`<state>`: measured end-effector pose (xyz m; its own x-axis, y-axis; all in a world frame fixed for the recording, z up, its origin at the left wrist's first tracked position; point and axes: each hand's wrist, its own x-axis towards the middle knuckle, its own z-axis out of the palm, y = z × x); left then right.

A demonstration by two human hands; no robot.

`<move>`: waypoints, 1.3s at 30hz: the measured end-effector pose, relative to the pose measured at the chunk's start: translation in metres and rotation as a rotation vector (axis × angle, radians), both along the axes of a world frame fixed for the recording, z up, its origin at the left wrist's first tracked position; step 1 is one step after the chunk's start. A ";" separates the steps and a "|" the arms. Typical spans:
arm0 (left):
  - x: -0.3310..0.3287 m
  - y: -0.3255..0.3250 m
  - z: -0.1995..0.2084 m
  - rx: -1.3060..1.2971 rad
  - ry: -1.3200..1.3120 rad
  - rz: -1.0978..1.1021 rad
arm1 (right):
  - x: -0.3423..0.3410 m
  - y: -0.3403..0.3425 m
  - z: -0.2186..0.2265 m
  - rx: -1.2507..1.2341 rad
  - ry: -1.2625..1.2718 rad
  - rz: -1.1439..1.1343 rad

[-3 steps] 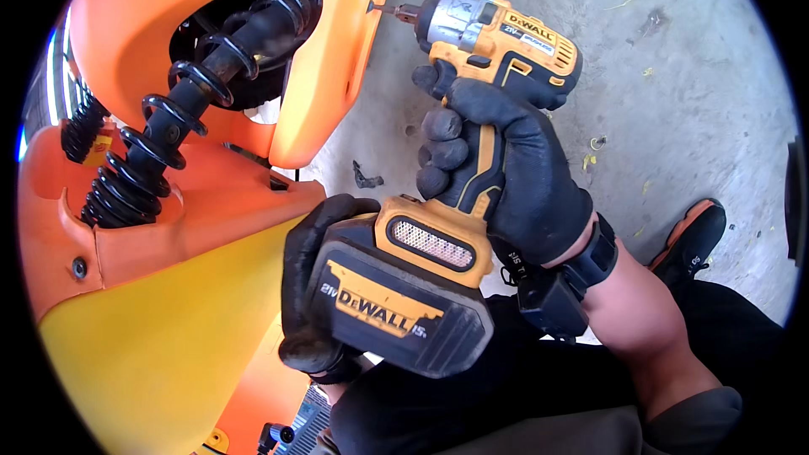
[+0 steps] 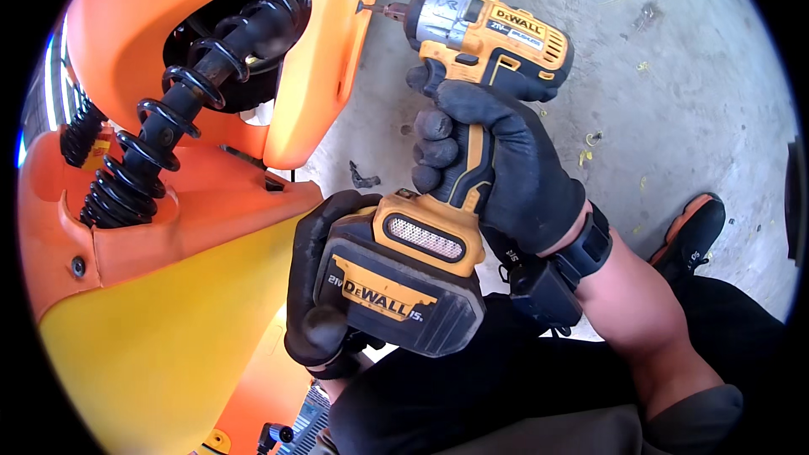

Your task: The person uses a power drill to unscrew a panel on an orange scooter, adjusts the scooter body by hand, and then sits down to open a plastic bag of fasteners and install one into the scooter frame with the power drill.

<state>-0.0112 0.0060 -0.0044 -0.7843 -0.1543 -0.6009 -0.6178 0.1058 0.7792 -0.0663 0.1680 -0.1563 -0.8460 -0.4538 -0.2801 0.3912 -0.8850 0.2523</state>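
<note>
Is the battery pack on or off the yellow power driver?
On: the battery pack sits joined to the base of the power driver, with the left hand against its side.

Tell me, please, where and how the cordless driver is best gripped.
Probably by its handle, from the right, where the right hand wraps it: it is slimmer than the battery below. The left hand can steady that wide battery from the left.
</note>
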 end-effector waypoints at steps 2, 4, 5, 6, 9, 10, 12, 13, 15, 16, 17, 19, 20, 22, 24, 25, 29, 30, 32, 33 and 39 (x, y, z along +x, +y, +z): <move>0.002 -0.020 -0.006 0.049 -0.051 -0.109 | 0.016 -0.016 0.019 0.062 -0.087 0.055; -0.003 -0.030 0.002 0.012 -0.148 -0.259 | 0.020 -0.017 0.018 0.034 -0.077 0.029; -0.002 -0.033 0.000 -0.004 -0.168 -0.307 | 0.022 -0.018 0.018 0.015 -0.076 0.027; -0.002 -0.034 -0.001 0.003 -0.163 -0.296 | 0.023 -0.019 0.014 -0.006 -0.062 0.024; 0.006 -0.043 -0.008 0.026 -0.157 -0.269 | 0.022 -0.021 0.007 -0.043 -0.031 -0.013; 0.012 -0.052 -0.013 0.034 -0.163 -0.266 | 0.021 -0.022 0.006 -0.041 -0.024 -0.012; 0.016 -0.057 -0.019 0.030 -0.150 -0.255 | 0.024 -0.023 0.005 -0.007 -0.043 -0.003; 0.014 -0.053 -0.019 0.041 -0.149 -0.227 | 0.024 -0.023 0.004 -0.008 -0.045 -0.006; 0.009 -0.040 -0.013 0.101 -0.160 -0.111 | 0.025 -0.024 0.003 0.019 -0.045 0.004; 0.006 -0.036 -0.012 0.122 -0.165 -0.072 | 0.025 -0.024 0.003 0.046 -0.042 0.018; 0.006 -0.036 -0.012 0.129 -0.169 -0.071 | 0.024 -0.024 0.003 0.073 -0.040 0.032; 0.005 -0.037 -0.012 0.139 -0.170 -0.073 | 0.024 -0.025 0.001 0.055 -0.025 0.029; 0.004 -0.038 -0.013 0.140 -0.166 -0.075 | 0.023 -0.026 0.001 0.046 -0.017 0.028; 0.006 -0.040 -0.015 0.153 -0.155 -0.071 | 0.022 -0.027 0.000 0.061 0.006 0.018; 0.007 -0.041 -0.017 0.175 -0.141 -0.061 | 0.022 -0.028 0.000 0.081 0.018 0.011; 0.008 -0.046 -0.020 0.169 -0.153 -0.089 | 0.023 -0.028 -0.001 0.093 0.020 0.009; 0.010 -0.075 -0.030 0.115 -0.191 -0.232 | 0.025 -0.031 -0.003 0.092 0.017 0.011; 0.009 -0.073 -0.030 0.110 -0.190 -0.234 | 0.026 -0.032 -0.004 0.117 0.015 0.012; 0.007 -0.062 -0.027 0.117 -0.177 -0.200 | 0.028 -0.033 -0.007 0.166 0.012 0.015; 0.006 -0.057 -0.025 0.129 -0.165 -0.162 | 0.028 -0.032 -0.006 0.149 0.014 0.020; 0.002 -0.065 -0.029 0.116 -0.127 -0.345 | 0.022 -0.032 -0.007 0.102 0.027 0.027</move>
<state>-0.0091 -0.0593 -0.0335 -0.6966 0.1804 -0.6944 -0.6536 0.2397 0.7179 -0.0446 0.1359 -0.1631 -0.8416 -0.4467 -0.3037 0.4207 -0.8947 0.1503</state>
